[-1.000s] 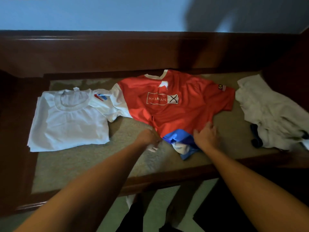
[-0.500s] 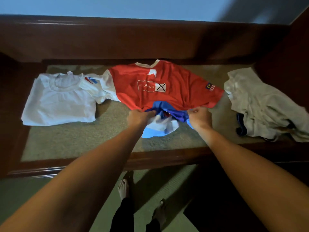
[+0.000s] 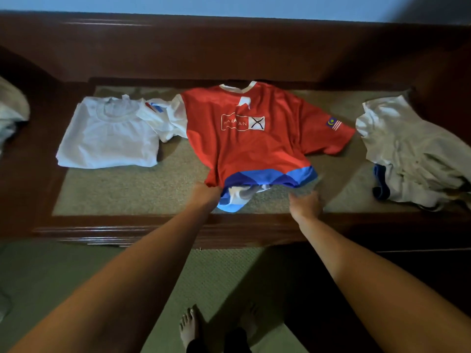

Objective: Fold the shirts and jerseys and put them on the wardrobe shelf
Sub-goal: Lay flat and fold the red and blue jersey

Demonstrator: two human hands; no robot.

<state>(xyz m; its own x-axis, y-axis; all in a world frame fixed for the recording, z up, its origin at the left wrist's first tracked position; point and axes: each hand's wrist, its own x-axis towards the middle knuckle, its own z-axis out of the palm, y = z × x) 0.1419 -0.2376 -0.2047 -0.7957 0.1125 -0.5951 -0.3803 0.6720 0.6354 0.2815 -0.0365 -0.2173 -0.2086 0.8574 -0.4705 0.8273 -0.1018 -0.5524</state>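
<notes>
We grip the light, slippery red jersey (image 3: 254, 146) at its hem with our left hand (image 3: 205, 194), while our right hand (image 3: 305, 205), just below that hem, looks released.

right hand (image 3: 307, 203) blurred, grip unclear

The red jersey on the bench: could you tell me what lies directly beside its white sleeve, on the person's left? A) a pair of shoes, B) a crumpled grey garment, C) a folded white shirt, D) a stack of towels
C: the folded white shirt lies flat beside the white sleeve of the red jersey, while the crumpled pale garments sit on the opposite side.
</notes>
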